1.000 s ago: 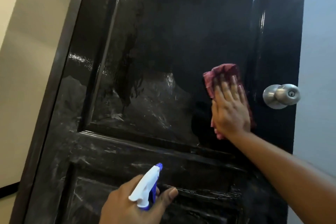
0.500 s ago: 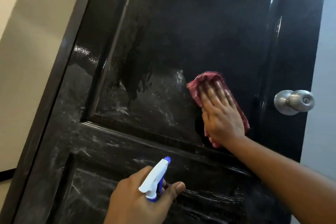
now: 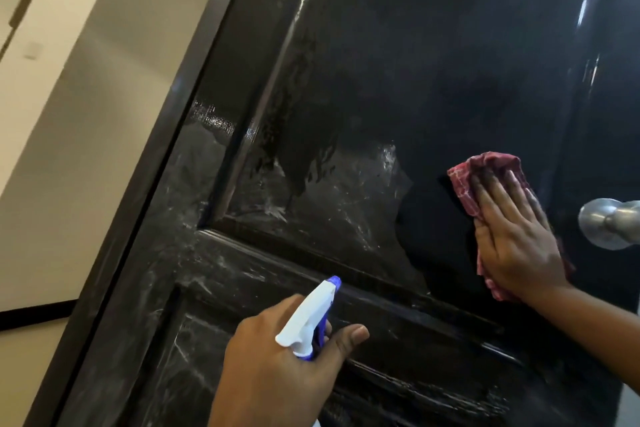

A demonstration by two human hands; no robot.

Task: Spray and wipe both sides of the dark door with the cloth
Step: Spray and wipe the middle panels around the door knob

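Your right fingers (image 3: 498, 196) lie straight and close together, flat on the dark red cloth (image 3: 485, 166). Your right hand (image 3: 519, 246) presses this cloth against the dark door (image 3: 433, 62). The cloth is at the right side of the upper panel, near the round metal door knob (image 3: 606, 224) but not touching it. Part of the cloth shows above your fingertips and part below your palm.

Your left hand (image 3: 273, 371) is lower, in front of the lower part of the door. Its fingers are curled around the neck of the spray bottle (image 3: 308, 319). The head of the bottle is white with a blue nozzle tip, and the nozzle points up toward the door. Your left thumb (image 3: 353, 334) lies stretched out beside the head. The body of the bottle is hidden under your hand.

On the door, the left and lower parts of the upper panel carry whitish wet streaks, and the area next to the cloth looks evenly dark. To the left of the door is a beige wall (image 3: 86, 121).
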